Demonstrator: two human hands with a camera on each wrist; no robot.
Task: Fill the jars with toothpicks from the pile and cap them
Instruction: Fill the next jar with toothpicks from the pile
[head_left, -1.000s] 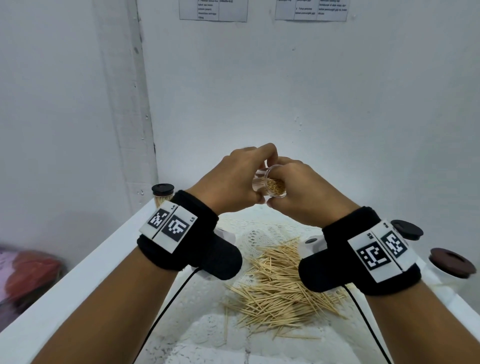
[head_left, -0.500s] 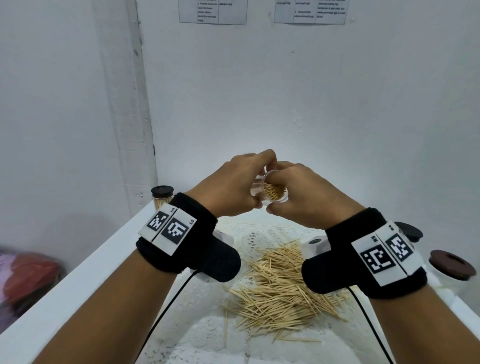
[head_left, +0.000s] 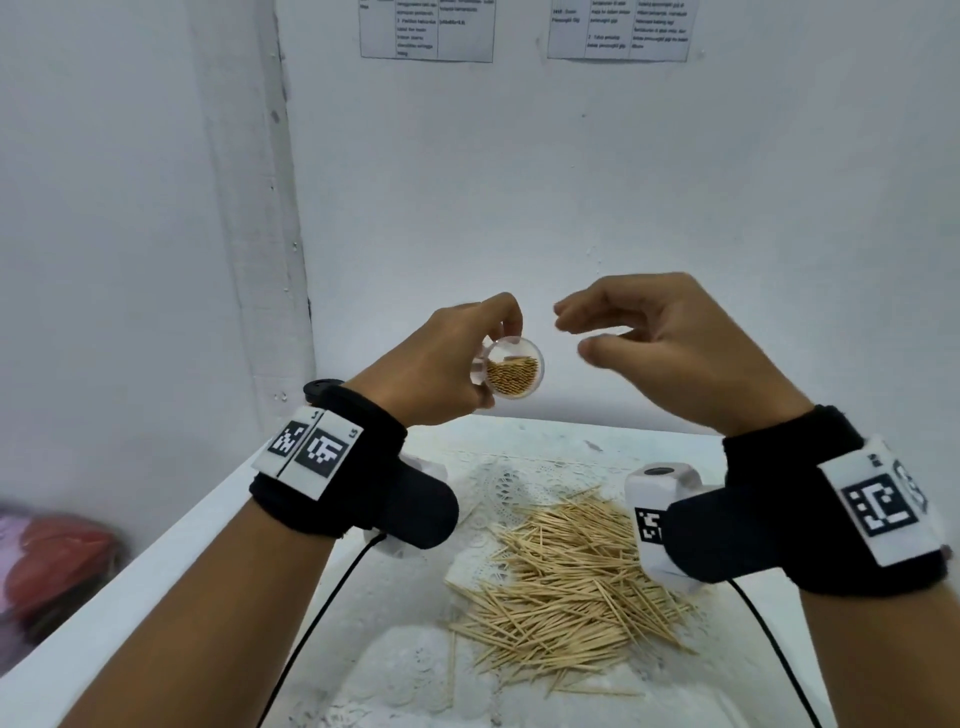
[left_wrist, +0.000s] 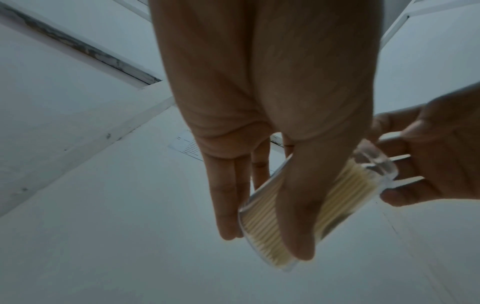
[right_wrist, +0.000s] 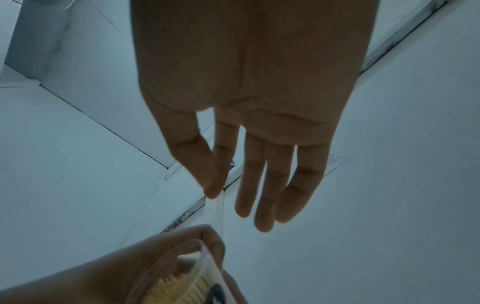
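Head view: the left hand (head_left: 441, 364) was raised above the far end of the white table (head_left: 171, 540), fingers and thumb curled round a clear jar (head_left: 511, 373) tilted with its open mouth toward the camera; the jar held a bundle of toothpicks filling the lower part of its mouth. The right hand (head_left: 675, 348) hung just beside the jar, apart from it, fingers loosely bent and holding nothing. Below the hands a loose pile of toothpicks (head_left: 566, 587) lay on a white lace cloth (head_left: 514, 483) on the table. A dark lid (head_left: 322, 388) showed behind the left wrist; what it sat on was hidden. Both wrists wore black bands with printed markers, and two printed sheets (head_left: 426, 28) were fixed to the wall. Left wrist view: the left hand (left_wrist: 272, 123) gripped the jar (left_wrist: 337, 197) with the thumb laid across its side and the fingers behind it; toothpicks were packed lengthwise inside. The right hand (left_wrist: 436, 164) was near the jar's open end; contact could not be told. Right wrist view: the right hand (right_wrist: 246, 102) was spread, fingers straight and slightly parted, empty. The left hand (right_wrist: 130, 267) with the jar (right_wrist: 182, 283) sat at the lower edge, toothpick tips visible.
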